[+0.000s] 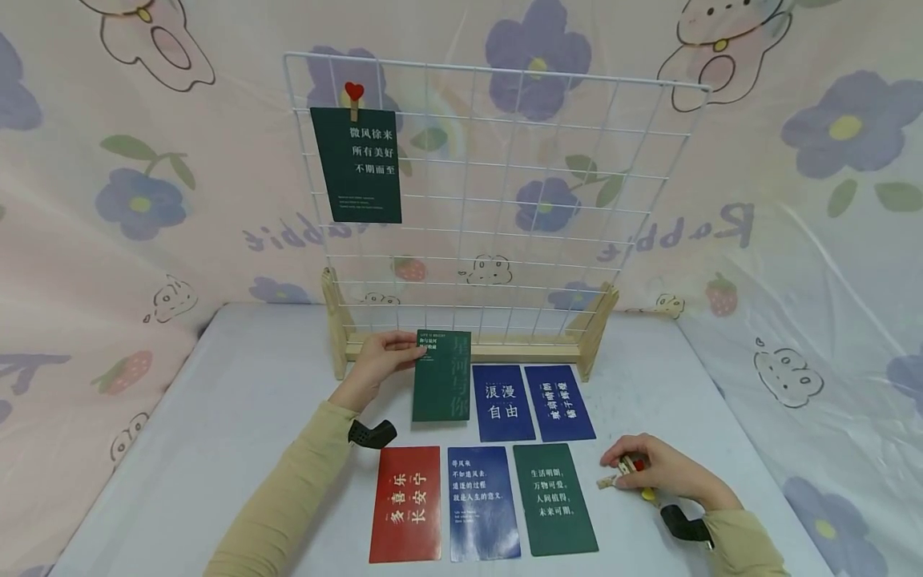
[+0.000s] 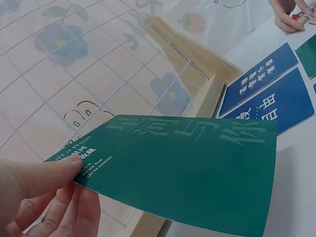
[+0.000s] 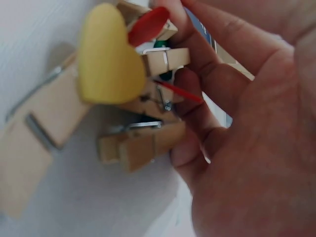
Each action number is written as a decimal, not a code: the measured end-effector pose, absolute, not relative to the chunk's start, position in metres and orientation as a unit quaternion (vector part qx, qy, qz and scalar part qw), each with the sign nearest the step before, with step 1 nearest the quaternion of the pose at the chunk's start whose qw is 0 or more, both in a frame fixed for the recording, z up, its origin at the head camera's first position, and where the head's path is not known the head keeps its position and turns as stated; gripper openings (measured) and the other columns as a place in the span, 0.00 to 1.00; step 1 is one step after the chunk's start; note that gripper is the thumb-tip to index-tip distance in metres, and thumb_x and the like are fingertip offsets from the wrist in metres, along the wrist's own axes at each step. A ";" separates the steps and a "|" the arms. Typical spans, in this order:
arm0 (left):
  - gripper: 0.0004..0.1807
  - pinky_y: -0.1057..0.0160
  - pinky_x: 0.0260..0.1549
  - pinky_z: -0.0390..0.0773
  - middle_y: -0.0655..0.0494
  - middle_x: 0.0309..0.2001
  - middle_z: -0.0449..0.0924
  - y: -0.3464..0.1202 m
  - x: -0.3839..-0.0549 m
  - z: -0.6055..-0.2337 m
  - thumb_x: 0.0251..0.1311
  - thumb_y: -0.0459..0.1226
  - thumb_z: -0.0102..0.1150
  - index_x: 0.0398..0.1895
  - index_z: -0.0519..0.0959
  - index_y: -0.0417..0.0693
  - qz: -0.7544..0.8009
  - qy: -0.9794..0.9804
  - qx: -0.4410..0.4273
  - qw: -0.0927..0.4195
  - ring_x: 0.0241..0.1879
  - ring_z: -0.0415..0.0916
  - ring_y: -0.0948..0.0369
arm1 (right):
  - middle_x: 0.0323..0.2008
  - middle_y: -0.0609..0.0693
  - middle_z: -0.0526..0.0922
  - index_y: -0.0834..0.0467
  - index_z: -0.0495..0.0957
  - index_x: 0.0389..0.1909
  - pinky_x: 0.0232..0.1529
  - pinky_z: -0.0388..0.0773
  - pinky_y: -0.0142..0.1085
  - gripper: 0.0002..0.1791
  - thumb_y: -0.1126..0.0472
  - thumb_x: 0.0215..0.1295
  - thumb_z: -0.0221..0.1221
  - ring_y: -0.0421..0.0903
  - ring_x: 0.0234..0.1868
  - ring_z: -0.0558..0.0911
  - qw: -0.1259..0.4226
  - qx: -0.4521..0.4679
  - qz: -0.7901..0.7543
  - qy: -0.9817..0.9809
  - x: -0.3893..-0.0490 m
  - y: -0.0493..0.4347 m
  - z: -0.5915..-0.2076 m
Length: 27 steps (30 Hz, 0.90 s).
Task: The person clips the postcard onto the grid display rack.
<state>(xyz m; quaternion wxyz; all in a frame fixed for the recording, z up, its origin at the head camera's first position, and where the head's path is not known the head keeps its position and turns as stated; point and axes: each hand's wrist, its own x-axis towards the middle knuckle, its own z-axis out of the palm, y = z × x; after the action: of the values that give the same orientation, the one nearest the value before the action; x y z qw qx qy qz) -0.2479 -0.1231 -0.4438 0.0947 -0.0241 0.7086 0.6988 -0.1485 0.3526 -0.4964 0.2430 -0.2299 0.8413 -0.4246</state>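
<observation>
My left hand [image 1: 382, 361] pinches a green card [image 1: 442, 385] by its upper left corner, thumb on the printed face. In the left wrist view this card [image 2: 197, 173] is lifted and tilted before the wire grid. At the right of the table, my right hand [image 1: 667, 469] has its fingers curled about small wooden clothespins [image 1: 608, 482] with hearts. The right wrist view shows several clothespins [image 3: 143, 148] by the fingertips, one with a yellow heart [image 3: 108, 57]; how many the fingers grip is hidden. Another green card [image 1: 360, 172] hangs on the white grid [image 1: 505, 160] from a red-heart clothespin [image 1: 354, 96].
The grid stands in a wooden base [image 1: 461, 353] at the table's back. Two blue cards [image 1: 505, 405] lie before it. A red card [image 1: 405, 505], a blue card [image 1: 484, 505] and a green card [image 1: 555, 501] lie in the front row. A printed cloth [image 1: 793, 264] hangs behind.
</observation>
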 end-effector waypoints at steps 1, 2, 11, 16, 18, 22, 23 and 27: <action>0.20 0.54 0.48 0.78 0.45 0.42 0.79 -0.123 -0.247 -0.443 0.56 0.31 0.67 0.52 0.76 0.36 0.698 0.709 -0.024 0.095 0.39 0.80 0.58 | 0.42 0.51 0.81 0.58 0.81 0.45 0.37 0.72 0.32 0.13 0.61 0.60 0.65 0.46 0.38 0.75 0.242 -0.230 -0.423 0.843 -0.149 0.353 -0.497; 0.20 0.54 0.49 0.78 0.45 0.42 0.79 -0.123 -0.247 -0.442 0.56 0.31 0.67 0.52 0.76 0.36 0.698 0.709 -0.023 0.095 0.39 0.80 0.58 | 0.41 0.51 0.81 0.58 0.81 0.45 0.37 0.72 0.32 0.13 0.61 0.60 0.65 0.46 0.38 0.75 0.242 -0.230 -0.423 0.843 -0.149 0.353 -0.497; 0.20 0.55 0.47 0.79 0.46 0.41 0.80 -0.123 -0.247 -0.441 0.55 0.31 0.67 0.51 0.77 0.36 0.698 0.710 -0.022 0.092 0.38 0.80 0.59 | 0.35 0.50 0.81 0.57 0.81 0.38 0.31 0.72 0.32 0.06 0.61 0.61 0.65 0.43 0.32 0.74 0.235 -0.244 -0.433 0.835 -0.150 0.351 -0.498; 0.20 0.56 0.47 0.79 0.46 0.41 0.80 -0.124 -0.247 -0.443 0.55 0.32 0.68 0.51 0.77 0.36 0.695 0.712 -0.025 0.096 0.38 0.80 0.58 | 0.31 0.49 0.80 0.58 0.80 0.35 0.25 0.75 0.32 0.05 0.60 0.62 0.63 0.38 0.26 0.75 0.261 -0.217 -0.429 0.837 -0.153 0.350 -0.495; 0.20 0.56 0.47 0.80 0.46 0.42 0.80 -0.125 -0.247 -0.444 0.55 0.32 0.68 0.51 0.77 0.36 0.695 0.712 -0.026 0.095 0.38 0.80 0.58 | 0.31 0.49 0.80 0.58 0.80 0.35 0.24 0.75 0.32 0.06 0.59 0.63 0.63 0.39 0.24 0.75 0.267 -0.199 -0.426 0.841 -0.154 0.349 -0.493; 0.20 0.53 0.49 0.78 0.45 0.42 0.80 -0.126 -0.246 -0.445 0.56 0.31 0.67 0.51 0.77 0.36 0.697 0.711 -0.026 0.097 0.39 0.80 0.58 | 0.33 0.49 0.80 0.59 0.81 0.37 0.28 0.73 0.31 0.08 0.59 0.64 0.62 0.41 0.28 0.75 0.267 -0.164 -0.421 0.851 -0.158 0.349 -0.487; 0.20 0.52 0.50 0.77 0.45 0.42 0.80 -0.127 -0.246 -0.446 0.56 0.32 0.67 0.51 0.77 0.36 0.697 0.710 -0.026 0.098 0.39 0.80 0.58 | 0.34 0.50 0.80 0.60 0.81 0.37 0.29 0.73 0.31 0.08 0.59 0.64 0.62 0.41 0.29 0.75 0.266 -0.162 -0.420 0.852 -0.159 0.349 -0.486; 0.20 0.50 0.52 0.76 0.45 0.43 0.79 -0.129 -0.245 -0.446 0.56 0.33 0.67 0.52 0.76 0.37 0.700 0.706 -0.032 0.101 0.39 0.80 0.58 | 0.35 0.53 0.81 0.63 0.80 0.38 0.32 0.74 0.31 0.08 0.61 0.65 0.61 0.42 0.32 0.75 0.271 -0.153 -0.432 0.847 -0.163 0.350 -0.481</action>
<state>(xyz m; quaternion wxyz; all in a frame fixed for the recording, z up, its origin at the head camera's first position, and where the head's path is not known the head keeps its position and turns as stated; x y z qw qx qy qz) -0.2450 -0.1286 -0.4455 0.1008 -0.0322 0.7058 0.7004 -0.1628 0.3500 -0.4806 0.2707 -0.1529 0.8466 -0.4320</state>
